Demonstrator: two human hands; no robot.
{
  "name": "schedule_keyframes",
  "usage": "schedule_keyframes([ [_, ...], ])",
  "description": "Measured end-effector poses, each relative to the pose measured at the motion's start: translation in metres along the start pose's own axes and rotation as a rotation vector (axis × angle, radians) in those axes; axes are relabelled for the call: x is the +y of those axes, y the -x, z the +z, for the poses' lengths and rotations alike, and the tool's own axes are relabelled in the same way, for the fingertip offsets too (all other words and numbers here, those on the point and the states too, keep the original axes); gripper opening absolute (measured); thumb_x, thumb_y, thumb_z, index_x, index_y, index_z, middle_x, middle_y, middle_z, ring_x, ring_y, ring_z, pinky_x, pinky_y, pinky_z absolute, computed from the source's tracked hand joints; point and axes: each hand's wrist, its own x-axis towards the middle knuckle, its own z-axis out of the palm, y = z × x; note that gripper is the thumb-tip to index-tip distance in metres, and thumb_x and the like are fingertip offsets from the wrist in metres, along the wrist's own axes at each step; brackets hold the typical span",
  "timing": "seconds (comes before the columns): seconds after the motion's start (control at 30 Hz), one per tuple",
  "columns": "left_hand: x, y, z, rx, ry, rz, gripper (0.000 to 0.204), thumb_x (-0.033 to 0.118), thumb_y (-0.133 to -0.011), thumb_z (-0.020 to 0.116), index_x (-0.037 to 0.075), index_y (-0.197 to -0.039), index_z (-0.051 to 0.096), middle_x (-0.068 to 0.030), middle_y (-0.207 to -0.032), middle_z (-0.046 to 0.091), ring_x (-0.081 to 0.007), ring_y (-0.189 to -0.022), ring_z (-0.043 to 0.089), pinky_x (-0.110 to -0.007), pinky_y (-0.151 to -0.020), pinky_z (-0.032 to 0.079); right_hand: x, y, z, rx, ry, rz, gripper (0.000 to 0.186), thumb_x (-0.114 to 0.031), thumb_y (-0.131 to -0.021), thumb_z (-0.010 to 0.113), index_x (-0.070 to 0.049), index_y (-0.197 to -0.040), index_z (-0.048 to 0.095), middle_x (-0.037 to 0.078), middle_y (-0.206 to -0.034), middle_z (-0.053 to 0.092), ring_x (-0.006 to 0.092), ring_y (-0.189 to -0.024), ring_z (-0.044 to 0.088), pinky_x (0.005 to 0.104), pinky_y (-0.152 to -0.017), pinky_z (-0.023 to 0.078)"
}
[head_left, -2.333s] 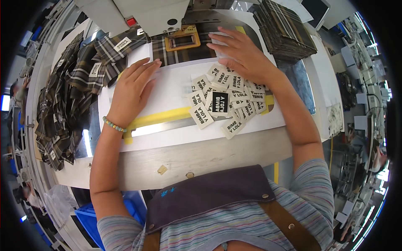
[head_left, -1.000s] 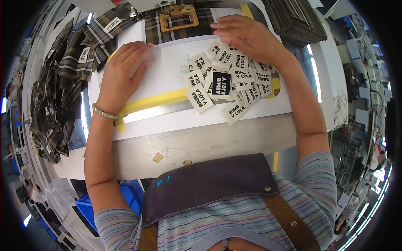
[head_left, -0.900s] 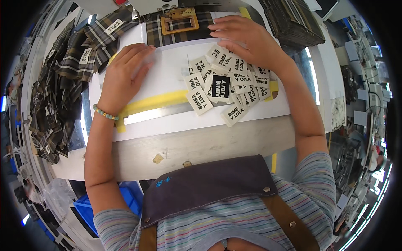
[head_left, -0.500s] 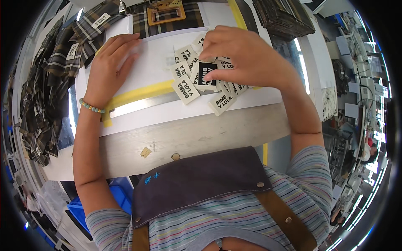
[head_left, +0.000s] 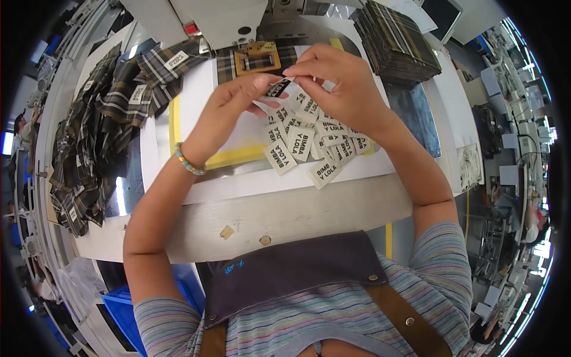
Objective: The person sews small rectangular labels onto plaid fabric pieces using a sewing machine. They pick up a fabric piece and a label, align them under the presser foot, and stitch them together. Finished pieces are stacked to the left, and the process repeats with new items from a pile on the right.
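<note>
Between my hands, above the work surface, is a small black fabric label with pale lettering. My left hand pinches its left part with thumb and fingers. The fingertips of my right hand close on its upper right edge. Below them lies a loose heap of cream labels with dark lettering, several overlapping at odd angles. Just beyond my fingers, a piece of plaid fabric lies under a tan frame with a rectangular opening, beneath the sewing machine.
Plaid pieces with cream labels hang in a long pile on the left. A tall stack of folded plaid fabric stands at the back right. Yellow tape edges the white work surface. A blue bin sits below at the left.
My right hand has lifted the black label from the heap. My left hand has moved right and now grips it too. The view has shifted, showing more of the machine.
</note>
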Motion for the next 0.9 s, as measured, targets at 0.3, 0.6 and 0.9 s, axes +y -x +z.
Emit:
schedule_keyframes([
  [0.3,-0.029,0.003,0.003,0.263,-0.269,0.240,0.021,0.018,-0.106,0.071,-0.002,-0.112,0.076,-0.0059,-0.099,0.073,-0.0118,-0.086,0.065,-0.027,-0.078,0.053,-0.009,-0.012,0.011,-0.034,-0.218,0.133,0.020,-0.018,-0.100,0.075,-0.002,-0.112,0.080,0.007,-0.100,0.074,0.0193,-0.082,0.069,0.0317,-0.070,0.054],
  [0.6,-0.027,0.009,0.011,0.261,-0.307,0.279,0.019,0.015,-0.105,0.070,-0.002,-0.108,0.078,-0.0052,-0.093,0.070,-0.0117,-0.080,0.060,-0.027,-0.071,0.048,0.007,0.006,0.028,-0.109,-0.749,0.486,0.017,-0.017,-0.101,0.077,-0.004,-0.110,0.082,0.003,-0.105,0.069,0.0086,-0.089,0.064,0.0245,-0.075,0.052],
  [0.9,-0.015,0.009,0.016,0.247,-0.289,0.264,0.016,0.011,-0.101,0.073,0.002,-0.112,0.079,-0.0069,-0.105,0.077,-0.0141,-0.093,0.068,-0.030,-0.084,0.055,0.005,0.005,0.029,-0.030,-0.443,0.279,0.013,-0.018,-0.097,0.080,-0.006,-0.102,0.083,0.003,-0.094,0.073,0.0114,-0.081,0.066,0.0272,-0.067,0.054],
])
